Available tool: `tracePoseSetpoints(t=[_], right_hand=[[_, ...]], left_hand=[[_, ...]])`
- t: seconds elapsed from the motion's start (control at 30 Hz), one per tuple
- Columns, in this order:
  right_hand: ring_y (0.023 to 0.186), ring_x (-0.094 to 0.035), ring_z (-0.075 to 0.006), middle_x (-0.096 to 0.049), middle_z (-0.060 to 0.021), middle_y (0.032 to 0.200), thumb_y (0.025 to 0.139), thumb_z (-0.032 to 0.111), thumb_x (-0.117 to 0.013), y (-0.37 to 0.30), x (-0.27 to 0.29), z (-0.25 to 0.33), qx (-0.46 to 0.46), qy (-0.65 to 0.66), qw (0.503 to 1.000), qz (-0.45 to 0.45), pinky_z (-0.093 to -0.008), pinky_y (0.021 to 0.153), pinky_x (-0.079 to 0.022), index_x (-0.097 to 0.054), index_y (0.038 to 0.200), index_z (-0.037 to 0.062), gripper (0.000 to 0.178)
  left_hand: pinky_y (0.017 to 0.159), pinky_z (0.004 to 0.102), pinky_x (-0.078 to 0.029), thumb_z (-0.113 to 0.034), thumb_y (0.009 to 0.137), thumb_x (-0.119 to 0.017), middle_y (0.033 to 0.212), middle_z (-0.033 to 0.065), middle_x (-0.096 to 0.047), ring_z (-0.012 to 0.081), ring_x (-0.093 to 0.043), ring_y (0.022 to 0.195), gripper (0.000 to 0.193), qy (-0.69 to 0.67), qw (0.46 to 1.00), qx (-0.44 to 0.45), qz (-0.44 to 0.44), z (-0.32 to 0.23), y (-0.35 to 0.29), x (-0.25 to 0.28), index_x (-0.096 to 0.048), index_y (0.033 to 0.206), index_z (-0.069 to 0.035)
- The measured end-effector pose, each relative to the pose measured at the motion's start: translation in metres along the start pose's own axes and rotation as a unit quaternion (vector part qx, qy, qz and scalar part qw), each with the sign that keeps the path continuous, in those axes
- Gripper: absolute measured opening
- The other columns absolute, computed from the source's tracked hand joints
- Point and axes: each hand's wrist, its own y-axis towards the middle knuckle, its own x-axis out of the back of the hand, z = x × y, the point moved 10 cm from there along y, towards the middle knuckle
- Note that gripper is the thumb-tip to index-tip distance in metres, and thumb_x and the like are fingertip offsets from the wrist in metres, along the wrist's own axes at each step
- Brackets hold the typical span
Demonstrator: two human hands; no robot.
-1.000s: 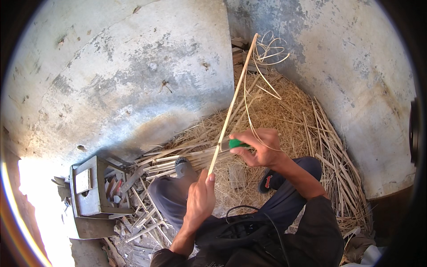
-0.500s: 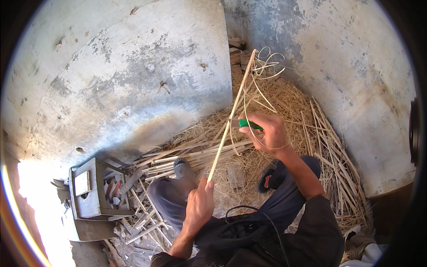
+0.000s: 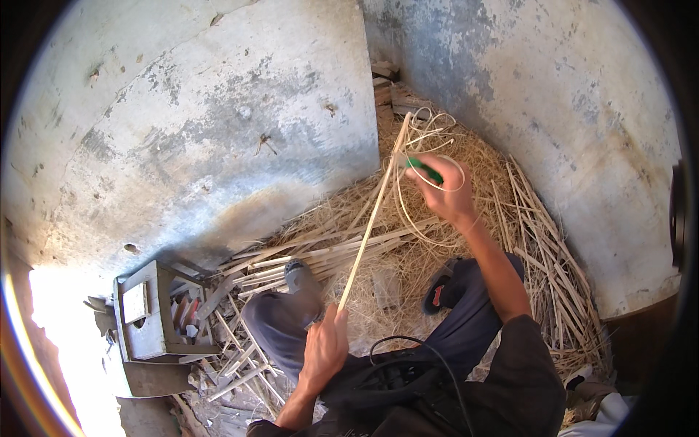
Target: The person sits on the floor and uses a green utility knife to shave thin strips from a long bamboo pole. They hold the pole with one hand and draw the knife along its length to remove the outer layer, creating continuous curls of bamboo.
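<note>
Pale strip (image 3: pixel 362 248) of what looks like split cane or bamboo slants up and away from your left hand (image 3: pixel 325 349), its lower end pinched between thumb and curled fingers just above your lap. Your right hand (image 3: pixel 445 191) is closed around a green-handled tool (image 3: pixel 424 170), held against or just beside the strip near its far end; blur hides the working edge, so you cannot tell exactly where it meets.

The strip will probably handle as light and fairly stiff along its length, springy toward the unsupported tip, and perhaps splintery at the edges. The lower end seems the sound place to hold, firmly and clear of the tool; the thin far end would likely flex or snap under hard pressure.

Fine curled shavings (image 3: pixel 437 132) hang about the tip, and a long loop trails near your right wrist. Beneath lies a heap of straw-like shavings (image 3: pixel 477 175), with loose sticks (image 3: pixel 557 291) to the right and more slats (image 3: pixel 280 271) by your left foot. Further left sits a worn wooden box (image 3: pixel 149 309); weathered walls (image 3: pixel 240 109) stand behind.
</note>
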Motion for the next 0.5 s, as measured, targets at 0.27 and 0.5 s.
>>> tracePoseSetpoints(t=[0.27,0.5], right_hand=[[0.049,-0.051,-0.0107,-0.064,-0.0010,0.062,0.104,0.059,-0.062,0.009,-0.001,-0.058,-0.119,-0.058,0.990,0.043,-0.0283,0.048,-0.038,-0.082,0.104,0.0057,0.057],[0.047,-0.025,-0.0053,-0.041,0.0099,0.061,0.111,0.049,-0.054,-0.008,-0.029,-0.081,-0.312,0.297,0.891,0.142,-0.0259,0.047,-0.023,-0.078,0.115,0.0075,0.048]], left_hand=[[0.065,0.0467,-0.049,0.003,0.098,-0.060,0.114,0.0247,-0.061,0.0373,-0.059,0.070,0.023,0.107,0.987,-0.106,-0.049,0.000,-0.025,-0.012,-0.060,0.120,0.008],[0.066,0.0459,-0.050,-0.011,0.105,-0.061,0.082,0.0185,-0.067,0.0387,-0.065,0.068,0.022,-0.173,0.975,0.136,0.007,0.036,-0.005,-0.004,-0.054,0.122,0.001]])
